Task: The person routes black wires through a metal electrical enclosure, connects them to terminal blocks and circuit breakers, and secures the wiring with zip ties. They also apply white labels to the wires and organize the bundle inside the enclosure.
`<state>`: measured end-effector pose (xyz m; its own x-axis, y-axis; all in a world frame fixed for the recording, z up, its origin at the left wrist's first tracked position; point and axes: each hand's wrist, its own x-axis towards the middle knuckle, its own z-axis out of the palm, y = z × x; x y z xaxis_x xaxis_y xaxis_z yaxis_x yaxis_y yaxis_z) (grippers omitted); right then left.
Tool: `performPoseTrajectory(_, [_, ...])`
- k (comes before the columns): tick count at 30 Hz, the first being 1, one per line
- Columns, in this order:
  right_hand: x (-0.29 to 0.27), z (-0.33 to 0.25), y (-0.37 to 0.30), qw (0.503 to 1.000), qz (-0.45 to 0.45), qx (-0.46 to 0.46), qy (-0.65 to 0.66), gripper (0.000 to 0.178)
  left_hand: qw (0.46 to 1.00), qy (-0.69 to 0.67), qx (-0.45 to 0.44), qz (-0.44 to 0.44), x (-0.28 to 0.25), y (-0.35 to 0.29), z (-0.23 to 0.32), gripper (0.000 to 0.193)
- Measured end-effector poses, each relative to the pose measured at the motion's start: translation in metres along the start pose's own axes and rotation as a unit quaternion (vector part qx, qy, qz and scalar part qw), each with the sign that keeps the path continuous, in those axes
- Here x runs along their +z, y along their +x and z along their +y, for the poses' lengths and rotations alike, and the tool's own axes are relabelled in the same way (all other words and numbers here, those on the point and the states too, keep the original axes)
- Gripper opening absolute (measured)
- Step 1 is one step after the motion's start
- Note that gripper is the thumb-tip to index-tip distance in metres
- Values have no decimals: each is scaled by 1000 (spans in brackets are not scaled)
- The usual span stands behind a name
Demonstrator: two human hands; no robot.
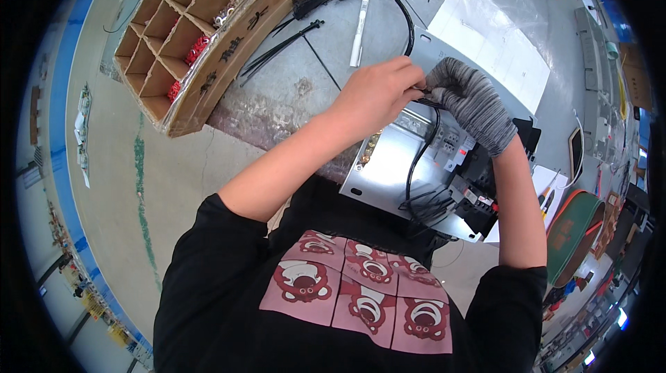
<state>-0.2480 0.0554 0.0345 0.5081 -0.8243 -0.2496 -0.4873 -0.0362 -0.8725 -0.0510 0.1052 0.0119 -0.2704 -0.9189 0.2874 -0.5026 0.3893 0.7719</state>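
Note:
My bare left hand point(380, 92) has its fingertips pinched on a bundle of black wires point(433, 104). Facing it, my right hand point(474, 104), in a grey knitted glove, is closed on the same bundle, fingers curled. The hands almost touch; what lies between the fingertips is partly hidden. Below them is a metal mounting plate point(378, 182) carrying grey and black electrical components point(479, 196). Loose black wires point(418, 158) run down from my hands across the plate and gather near its lower edge.
A divided cardboard box point(232, 50) with small red and silver terminals stands at the left. Black cable ties point(281, 50) and a white marker point(360, 29) lie beyond my left hand. White paper sheets point(485, 47) are behind the plate; a green bag point(574, 234) sits at the right.

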Motion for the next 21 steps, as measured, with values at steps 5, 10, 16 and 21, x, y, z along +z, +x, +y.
performPoseTrajectory(5, [8, 2, -4, 992, 28, -28, -116, 43, 999, -20, -16, 27, 9, -3, 6, 15])
performPoseTrajectory(10, [0, -16, -17, 993, -40, 31, -108, 54, 999, 10, 30, 27, 5, -9, -1, 13])
performPoseTrajectory(16, [-18, -15, -46, 993, -24, 93, 67, 52, 1000, -9, -14, -24, -2, -16, -13, 13])
performPoseTrajectory(21, [-27, -38, -65, 984, -61, 48, 163, 44, 998, -40, 0, -43, -8, -15, -25, 12])
